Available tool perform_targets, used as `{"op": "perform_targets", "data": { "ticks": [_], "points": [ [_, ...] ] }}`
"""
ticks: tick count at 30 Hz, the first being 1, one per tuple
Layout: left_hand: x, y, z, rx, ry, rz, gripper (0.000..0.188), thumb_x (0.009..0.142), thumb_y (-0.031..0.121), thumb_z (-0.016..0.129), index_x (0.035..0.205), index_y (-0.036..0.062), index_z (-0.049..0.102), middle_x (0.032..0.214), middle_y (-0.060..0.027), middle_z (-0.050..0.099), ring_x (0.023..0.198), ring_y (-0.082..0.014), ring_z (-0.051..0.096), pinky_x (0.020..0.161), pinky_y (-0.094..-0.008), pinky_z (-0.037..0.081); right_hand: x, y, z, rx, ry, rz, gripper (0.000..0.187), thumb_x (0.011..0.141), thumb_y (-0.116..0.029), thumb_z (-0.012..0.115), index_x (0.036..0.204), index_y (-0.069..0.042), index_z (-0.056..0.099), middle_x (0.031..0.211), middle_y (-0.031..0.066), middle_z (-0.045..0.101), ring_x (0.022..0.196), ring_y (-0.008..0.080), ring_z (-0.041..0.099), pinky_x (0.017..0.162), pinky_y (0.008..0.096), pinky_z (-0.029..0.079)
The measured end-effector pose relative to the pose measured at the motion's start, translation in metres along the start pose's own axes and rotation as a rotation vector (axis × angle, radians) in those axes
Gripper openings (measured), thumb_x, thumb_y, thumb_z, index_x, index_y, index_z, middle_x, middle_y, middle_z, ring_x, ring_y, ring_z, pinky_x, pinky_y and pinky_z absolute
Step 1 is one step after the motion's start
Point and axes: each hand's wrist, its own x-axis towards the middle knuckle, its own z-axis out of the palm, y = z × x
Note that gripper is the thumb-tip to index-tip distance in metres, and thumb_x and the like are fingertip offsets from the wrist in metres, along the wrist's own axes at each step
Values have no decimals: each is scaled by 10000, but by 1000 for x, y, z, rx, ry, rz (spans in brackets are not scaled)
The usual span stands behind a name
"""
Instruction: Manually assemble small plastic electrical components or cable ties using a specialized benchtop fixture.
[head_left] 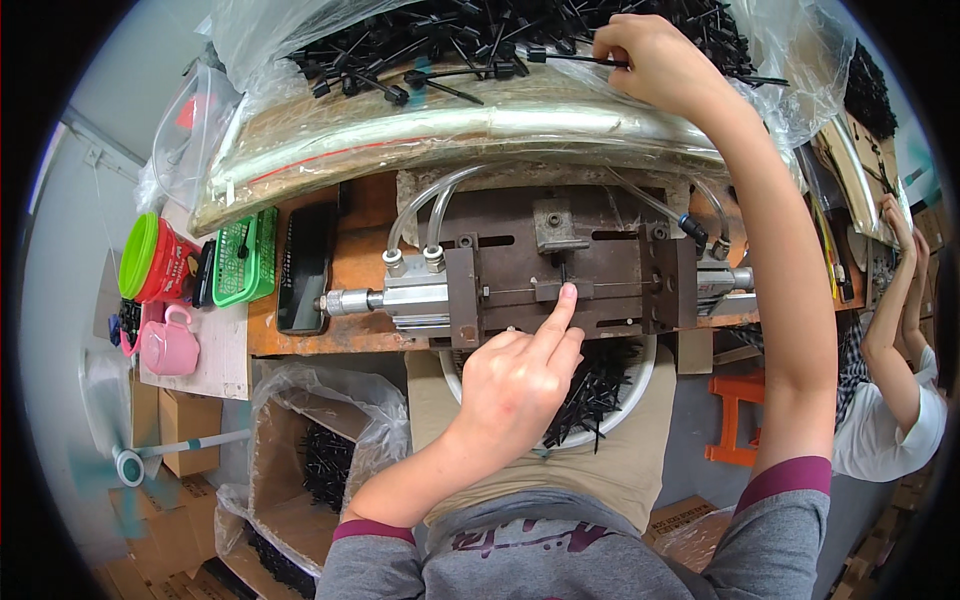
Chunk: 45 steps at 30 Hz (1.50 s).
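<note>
My left hand (515,385) reaches over a dark metal clamping jig (510,215). Its index finger is stretched out and its tip rests on a small dark block (546,292) at the jig's middle; the other fingers are bent, and I see nothing held in them. A short black pin (563,268) stands just beyond that fingertip. Farther off, my right hand (660,65) pinches the thin stem of a black plastic part (590,60) with a thicker head at its left end. This part lies over a large heap of similar black stemmed parts (430,40) on clear plastic sheeting.
Silver air cylinders (415,300) with clear hoses flank the jig. A white bucket (642,395) of black parts sits below it. Leftward are a phone (303,265), green basket (252,258), pink mug (170,346) and lined carton (275,450). Another person (890,410) works at right.
</note>
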Motion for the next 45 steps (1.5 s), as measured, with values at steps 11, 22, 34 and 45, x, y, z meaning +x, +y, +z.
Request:
{"op": "perform_targets", "data": {
  "ticks": [11, 22, 34, 45],
  "points": [
    [15, 5, -44, -1267, 296, -513, 645, 793, -142, 720, 1397, -80, 504, 1394, -236, 545, 1026, -266, 701, 828, -323, 627, -117, -102, -26, 60, 571, -341, 356, 696, -52, 696, 1036, 45, 739, 958, 162, 682, 801, 266, 687, 700, 369, 590],
    [-15, 0, -8, -250, 111, -66, 290, 712, 115, 842, 962, 32, 721, 1240, -155, 687, 697, -181, 674, 633, -261, 546, -162, -131, -30, 1171, 491, 443, 293, 928, 105, 609, 1218, 74, 637, 1042, 149, 703, 876, 223, 732, 769, 289, 591],
    [-1, -2, -4, -56, 28, -44, 283, 701, 136, 846, 947, 57, 730, 1188, -103, 719, 676, -163, 680, 594, -266, 522, -162, -130, -43, 1657, 144, 817, 373, 892, 13, 707, 1226, 47, 545, 822, 51, 629, 616, 102, 639, 523, 209, 525],
    [0, 2, -50, -456, 288, -240, 361, 699, -8, 860, 1044, 26, 757, 1023, -99, 665, 852, -173, 689, 702, -269, 600, -50, -119, -25, 964, 278, 262, 243, 969, -239, 665, 1083, -26, 640, 776, 30, 648, 558, 64, 561, 486, 190, 407]
  ]
}}
